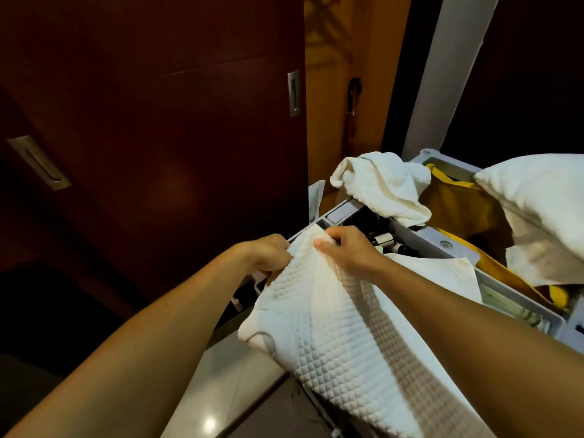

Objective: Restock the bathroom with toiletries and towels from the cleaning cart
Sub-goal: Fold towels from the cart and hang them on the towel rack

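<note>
Both hands on the waffle towel at the cart's edge

The left hand [268, 252] and right hand [346, 248] each have their grip clamped on the top edge of the white waffle towel [331, 327], fingers curled round the cloth, and below the grip it hangs down over the near rim of the grey cleaning cart [442, 248]. Just beyond the right grip, small toiletry bottles [387, 240] lie in the cart's tray; further beyond, a crumpled white towel [385, 188] slumps over the far rim beside the yellow bag [458, 203]. The risk, by the look of it: the long trailing end could drag on the floor, or a lift could sweep the cloth across those bottles and tip them.
</note>
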Available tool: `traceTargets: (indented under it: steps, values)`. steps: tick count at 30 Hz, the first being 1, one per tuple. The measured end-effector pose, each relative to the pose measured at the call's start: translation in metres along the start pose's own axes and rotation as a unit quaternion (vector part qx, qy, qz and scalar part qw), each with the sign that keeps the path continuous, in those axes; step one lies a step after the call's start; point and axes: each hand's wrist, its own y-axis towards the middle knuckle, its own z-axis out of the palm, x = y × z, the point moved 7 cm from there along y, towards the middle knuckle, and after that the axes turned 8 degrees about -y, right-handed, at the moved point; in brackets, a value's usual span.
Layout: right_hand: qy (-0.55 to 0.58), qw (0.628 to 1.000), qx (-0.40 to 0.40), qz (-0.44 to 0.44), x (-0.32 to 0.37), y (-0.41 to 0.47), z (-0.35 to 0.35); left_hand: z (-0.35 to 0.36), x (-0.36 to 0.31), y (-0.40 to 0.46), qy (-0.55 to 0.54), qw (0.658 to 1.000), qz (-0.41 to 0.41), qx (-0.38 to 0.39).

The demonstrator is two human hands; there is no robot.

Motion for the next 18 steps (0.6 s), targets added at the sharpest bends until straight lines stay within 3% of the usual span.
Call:
traceTargets:
  steps: [2, 5, 8, 11, 15, 18]
  values:
    - [0.087, 0.995, -0.01, 0.038, -0.005, 0.001, -0.003, -0.001, 0.007, 0.004, -0.116, 0.993, 0.003, -0.027]
    - [0.089, 0.993, -0.024, 0.075, -0.012, 0.004, -0.002, -0.004, 0.014, 0.004, -0.226, 0.971, -0.01, -0.079]
    - [0.097, 0.991, -0.035, 0.09, -0.011, 0.007, 0.001, 0.005, 0.003, 0.002, -0.29, 0.957, 0.001, -0.025]
    - [0.167, 0.978, -0.049, 0.112, -0.013, 0.009, 0.004, 0.011, -0.004, 0.007, -0.264, 0.964, 0.017, 0.0]
    - [0.019, 0.995, -0.071, 0.073, -0.011, 0.019, 0.003, 0.012, -0.005, 0.009, -0.212, 0.976, 0.051, 0.002]
    - [0.096, 0.986, -0.004, 0.135, -0.017, 0.027, 0.013, 0.011, -0.003, 0.007, -0.197, 0.979, 0.059, 0.004]
